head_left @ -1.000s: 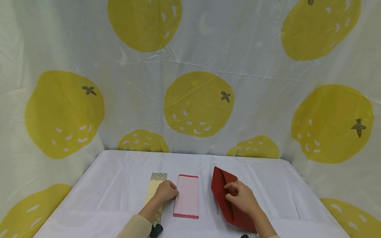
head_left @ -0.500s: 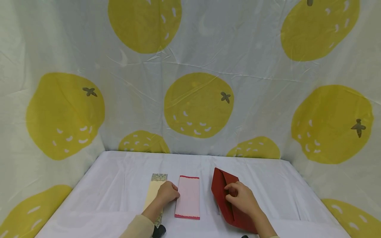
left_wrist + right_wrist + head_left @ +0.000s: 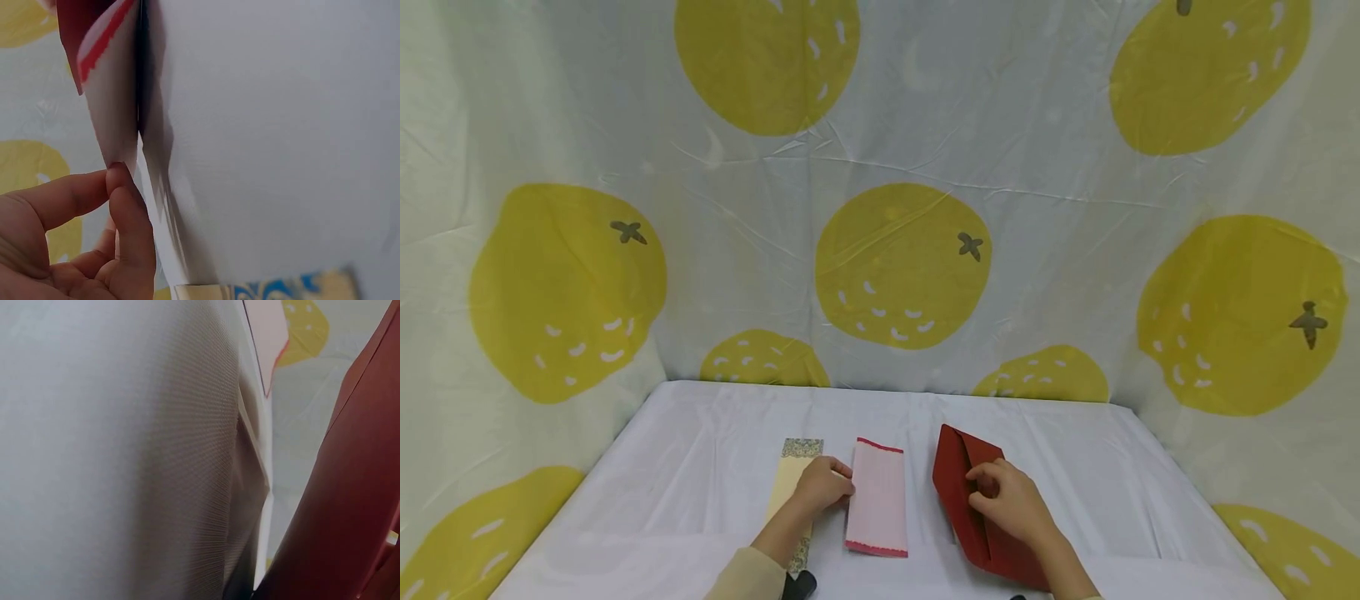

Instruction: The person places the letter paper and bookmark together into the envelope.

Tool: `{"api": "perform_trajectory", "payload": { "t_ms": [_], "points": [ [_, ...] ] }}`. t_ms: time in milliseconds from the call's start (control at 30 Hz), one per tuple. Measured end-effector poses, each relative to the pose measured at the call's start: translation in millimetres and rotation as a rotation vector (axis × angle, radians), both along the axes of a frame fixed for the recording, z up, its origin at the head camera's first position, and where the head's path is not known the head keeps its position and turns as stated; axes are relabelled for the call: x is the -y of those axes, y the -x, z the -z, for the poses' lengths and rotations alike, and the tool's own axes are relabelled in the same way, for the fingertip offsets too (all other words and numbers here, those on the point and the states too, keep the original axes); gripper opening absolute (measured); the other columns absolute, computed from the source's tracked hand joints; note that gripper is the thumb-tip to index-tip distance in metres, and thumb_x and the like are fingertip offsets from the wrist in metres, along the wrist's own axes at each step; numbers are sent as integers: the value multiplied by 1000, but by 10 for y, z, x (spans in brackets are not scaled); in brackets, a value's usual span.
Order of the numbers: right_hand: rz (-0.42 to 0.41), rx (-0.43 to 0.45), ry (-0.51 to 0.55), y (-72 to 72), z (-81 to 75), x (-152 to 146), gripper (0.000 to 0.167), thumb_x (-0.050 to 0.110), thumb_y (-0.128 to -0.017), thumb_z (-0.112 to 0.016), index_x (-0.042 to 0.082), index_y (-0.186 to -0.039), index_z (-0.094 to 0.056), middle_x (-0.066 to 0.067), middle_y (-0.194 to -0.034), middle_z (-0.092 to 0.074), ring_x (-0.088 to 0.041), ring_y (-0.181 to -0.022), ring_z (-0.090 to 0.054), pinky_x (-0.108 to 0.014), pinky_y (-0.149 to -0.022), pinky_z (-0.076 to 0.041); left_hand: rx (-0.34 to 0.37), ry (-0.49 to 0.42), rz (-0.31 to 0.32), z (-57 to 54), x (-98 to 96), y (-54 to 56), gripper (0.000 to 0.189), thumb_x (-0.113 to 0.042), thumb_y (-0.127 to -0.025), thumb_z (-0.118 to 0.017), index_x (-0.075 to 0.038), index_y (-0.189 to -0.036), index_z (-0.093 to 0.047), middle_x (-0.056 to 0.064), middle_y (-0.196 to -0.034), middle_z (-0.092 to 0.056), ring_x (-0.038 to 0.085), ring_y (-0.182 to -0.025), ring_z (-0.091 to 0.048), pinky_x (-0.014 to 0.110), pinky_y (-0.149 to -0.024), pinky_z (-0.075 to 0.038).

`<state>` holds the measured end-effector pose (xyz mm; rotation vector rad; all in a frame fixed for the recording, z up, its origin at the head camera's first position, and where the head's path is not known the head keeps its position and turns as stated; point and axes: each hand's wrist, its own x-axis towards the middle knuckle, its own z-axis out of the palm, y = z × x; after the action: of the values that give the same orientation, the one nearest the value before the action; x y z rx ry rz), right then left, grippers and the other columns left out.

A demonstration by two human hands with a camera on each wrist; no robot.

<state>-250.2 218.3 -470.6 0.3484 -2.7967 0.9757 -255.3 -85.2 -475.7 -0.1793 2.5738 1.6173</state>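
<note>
My left hand (image 3: 826,483) pinches the left edge of a pink paper slip (image 3: 877,500) with red bands at both ends. In the left wrist view thumb and fingertip meet on the slip's edge, and the slip (image 3: 112,119) bends up from the white cloth. On the right, my right hand (image 3: 1013,504) holds a red envelope (image 3: 955,492) tilted, its flap side facing left and the opening showing as a dark slit. The envelope (image 3: 337,500) fills the right side of the right wrist view, where the hand itself is hidden.
A cream paper strip (image 3: 785,483) with patterned ends lies under and beside my left forearm. White cloth (image 3: 722,467) covers the table. A curtain (image 3: 902,267) printed with yellow fruit surrounds it at the back and sides.
The pink slip has gone from lying flat to being lifted at its left side and slightly curved, moving a little right with my left hand. The right hand and envelope have stayed put.
</note>
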Motion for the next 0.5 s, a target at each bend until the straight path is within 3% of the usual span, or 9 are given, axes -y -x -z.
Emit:
{"api": "perform_trajectory", "payload": {
  "t_ms": [300,500],
  "points": [
    [3,1,-7,-14,-11,8,24,11,-73,-74,20,-94,-72,9,-81,-53,-10,-73,-48,-30,-66,-43,25,-125,54,-42,58,-13,17,1,-82,-69,5,-99,-63,8,-74,-61,12,-60,-58,25,-56,-53],
    [3,3,-13,-10,-13,1,24,11,-73,-73,21,-95,-72,9,-81,-53,-9,-73,-49,-30,-67,-44,17,-203,56,-109,49,-21,19,-2,-85,-69,5,-102,-63,7,-75,-62,11,-61,-57,23,-56,-53]
  ]
}}
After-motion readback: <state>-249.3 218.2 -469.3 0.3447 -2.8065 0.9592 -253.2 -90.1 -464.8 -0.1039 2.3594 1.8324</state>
